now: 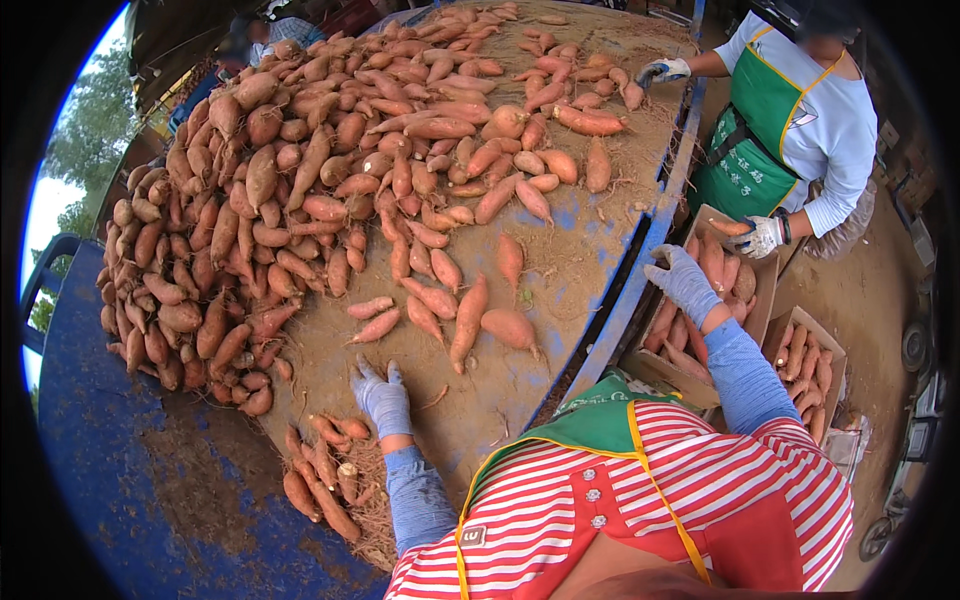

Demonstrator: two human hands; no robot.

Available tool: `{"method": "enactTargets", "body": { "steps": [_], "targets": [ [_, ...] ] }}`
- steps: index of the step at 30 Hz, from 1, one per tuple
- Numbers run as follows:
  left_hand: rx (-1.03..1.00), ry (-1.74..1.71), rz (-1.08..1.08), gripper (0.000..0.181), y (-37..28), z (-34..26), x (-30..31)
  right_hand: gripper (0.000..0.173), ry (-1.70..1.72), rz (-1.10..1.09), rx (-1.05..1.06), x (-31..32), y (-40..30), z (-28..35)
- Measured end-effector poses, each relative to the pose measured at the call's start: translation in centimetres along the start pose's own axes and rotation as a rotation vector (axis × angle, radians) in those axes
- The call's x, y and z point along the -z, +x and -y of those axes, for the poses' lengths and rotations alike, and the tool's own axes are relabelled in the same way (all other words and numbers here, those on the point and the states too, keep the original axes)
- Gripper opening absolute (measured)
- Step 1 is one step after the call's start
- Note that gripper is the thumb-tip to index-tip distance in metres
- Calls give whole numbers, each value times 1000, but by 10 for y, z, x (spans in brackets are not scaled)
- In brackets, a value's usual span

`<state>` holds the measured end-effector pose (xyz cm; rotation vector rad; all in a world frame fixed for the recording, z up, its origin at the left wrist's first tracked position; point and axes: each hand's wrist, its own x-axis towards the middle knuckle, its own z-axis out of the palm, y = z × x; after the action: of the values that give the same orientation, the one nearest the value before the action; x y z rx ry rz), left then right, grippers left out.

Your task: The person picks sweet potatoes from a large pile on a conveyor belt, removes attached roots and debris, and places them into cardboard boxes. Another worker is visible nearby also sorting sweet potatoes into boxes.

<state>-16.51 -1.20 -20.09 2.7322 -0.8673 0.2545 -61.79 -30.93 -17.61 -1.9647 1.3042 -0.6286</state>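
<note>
My left hand (382, 399), in a light blue-grey glove, is spread over the dirt-covered blue truck bed (480, 409) with nothing in it. Just beyond its fingertips lie two small sweet potatoes (375, 325). A few larger loose sweet potatoes (470, 319) rest further right. My right hand (684, 279), gloved alike, is above the bed's blue metal edge rail (637, 289), fingers apart and holding nothing visible. Right beside it, a cardboard box (763, 296) holds several sweet potatoes (720, 274).
A big sweet potato heap (300, 187) covers the bed's left and far side. Several long roots (322, 480) lie near my left forearm. A co-worker (795, 112) stands at right, holding a sweet potato (730, 226) above the box. A second filled box (825, 341) sits nearby.
</note>
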Motion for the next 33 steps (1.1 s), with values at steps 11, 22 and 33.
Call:
{"method": "enactTargets", "body": {
  "steps": [11,22,33],
  "targets": [
    [-67,-162,-38,70,42,-56,-46,64,-723,-282,54,-17,251,75],
    [-15,-204,-36,73,43,-51,-42,76,-882,151,-254,-11,315,102],
    [-22,-299,-369,80,31,-47,-57,53,553,418,-73,-55,167,114]
  ]
}}
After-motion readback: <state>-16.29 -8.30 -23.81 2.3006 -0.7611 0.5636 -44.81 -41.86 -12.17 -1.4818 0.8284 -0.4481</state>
